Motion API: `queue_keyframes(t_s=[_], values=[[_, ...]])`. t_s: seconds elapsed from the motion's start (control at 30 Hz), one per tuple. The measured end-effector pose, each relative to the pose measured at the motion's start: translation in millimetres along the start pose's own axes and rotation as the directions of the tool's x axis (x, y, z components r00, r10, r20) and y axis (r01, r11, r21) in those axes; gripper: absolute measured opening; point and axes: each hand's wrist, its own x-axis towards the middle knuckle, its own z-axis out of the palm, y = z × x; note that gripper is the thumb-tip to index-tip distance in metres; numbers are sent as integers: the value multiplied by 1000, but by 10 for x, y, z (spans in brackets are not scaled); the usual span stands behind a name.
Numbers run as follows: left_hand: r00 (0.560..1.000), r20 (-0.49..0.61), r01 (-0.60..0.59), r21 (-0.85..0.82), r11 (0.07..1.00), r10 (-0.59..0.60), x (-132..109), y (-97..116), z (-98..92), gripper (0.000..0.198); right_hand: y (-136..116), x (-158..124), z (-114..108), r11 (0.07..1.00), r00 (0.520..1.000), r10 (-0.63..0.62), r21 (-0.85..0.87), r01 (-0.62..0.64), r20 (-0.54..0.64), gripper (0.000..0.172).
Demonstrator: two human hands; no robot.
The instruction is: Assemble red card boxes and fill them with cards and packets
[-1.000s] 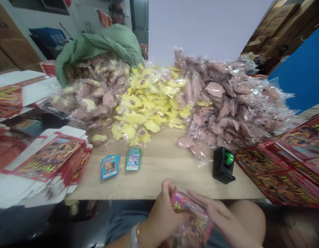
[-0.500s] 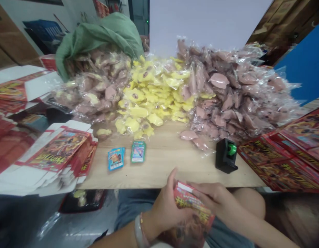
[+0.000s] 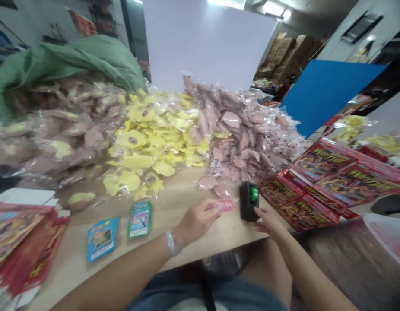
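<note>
My left hand (image 3: 198, 220) is closed round a small red box (image 3: 227, 206), of which only a narrow pink-red end shows past the fingers. At the front end of a black tape dispenser (image 3: 245, 202) with a green roll is my right hand (image 3: 267, 219), thumb and fingers closed about its lip. Whether a strip of tape is between them cannot be made out. On the table to the left lie a stack of blue-edged cards (image 3: 103, 239) and a stack of green-edged cards (image 3: 140, 219).
Bagged yellow figures (image 3: 148, 142) and bagged pink pieces (image 3: 242, 138) are heaped along the back. A green sack (image 3: 90, 56) spills more bags at left. Flat red cartons (image 3: 21, 242) lie at left; printed red boxes (image 3: 329, 172) are stacked at right.
The red box has gone from over my lap to above the table in my left hand. My right hand has let go of it and reached the tape dispenser. The view has swung right.
</note>
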Motion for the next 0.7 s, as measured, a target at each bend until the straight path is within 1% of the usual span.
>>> queue_keyframes(t_s=[0.03, 0.07, 0.1, 0.17, 0.23, 0.3, 0.37, 0.4, 0.47, 0.53, 0.6, 0.67, 0.7], values=[[1000, 16, 12, 23, 1000, -13, -9, -39, 69, 29, -13, 67, 16, 997, 998, 56, 47, -58, 38, 27], [999, 35, 29, 43, 999, -30, -26, -63, 105, 30, -25, 97, 37, 991, 994, 88, 92, -94, 69, 26], [997, 59, 40, 58, 997, -44, -43, -74, 109, 32, -32, 92, 58, 984, 991, 102, 136, -113, 88, 25], [992, 110, 50, 73, 996, -58, -58, -75, 48, 35, -11, -1, 81, 970, 991, 90, 219, -110, 95, 25], [989, 133, 59, 80, 995, -69, -37, -76, -29, 37, 58, -177, 76, 958, 997, 53, 278, -66, 54, 25], [989, 130, 62, 102, 993, -75, -2, -89, -59, 37, 136, -398, 60, 956, 1000, 26, 291, -25, 0, 23], [990, 117, 65, 150, 987, -83, 21, -96, -29, 36, 153, -621, 77, 961, 1000, 14, 276, -9, -17, 20], [989, 108, 78, 177, 981, -98, 24, -91, 0, 36, 120, -720, 116, 963, 1000, 7, 270, -6, -3, 19], [983, 94, 136, 220, 966, -160, 17, -62, 64, 41, -39, -869, 286, 961, 997, -26, 276, 5, 74, 22], [971, 87, 195, 256, 947, -223, 5, -20, 104, 50, -279, -937, 571, 937, 977, -82, 350, 8, 196, 30], [962, 99, 220, 271, 937, -255, -7, 5, 105, 56, -489, -928, 900, 885, 957, -92, 464, -47, 274, 38], [961, 132, 210, 218, 953, -242, -27, 0, 81, 63, -544, -887, 1159, 835, 960, -38, 537, -122, 278, 43], [962, 138, 214, 162, 963, -237, -44, -10, 74, 69, -496, -872, 1229, 839, 966, -8, 527, -133, 258, 45]])
